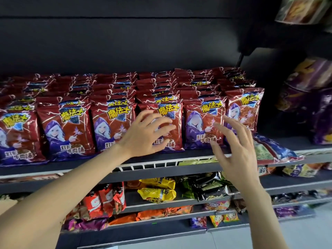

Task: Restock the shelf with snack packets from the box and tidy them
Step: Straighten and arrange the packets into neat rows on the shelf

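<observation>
Several rows of red snack packets [66, 130] with a purple-hooded cartoon figure stand upright on the dark shelf [100, 163], filling it from the left to right of centre. My left hand [147, 135] is spread open, its fingers lying against the front of one packet [170, 112] near the middle. My right hand [237, 146] hovers open with fingers splayed, in front of the two rightmost front packets [203, 123], holding nothing. One packet [274, 150] lies flat on the shelf at the right end. No box is in view.
Purple packets [309, 97] stand on the neighbouring shelf to the right, with another pack [303, 9] overhead. Lower shelves hold red [106, 198], yellow [158, 189], black-green [210, 187] and orange packets [152, 213]. A white wire rail [152, 165] edges the shelf front.
</observation>
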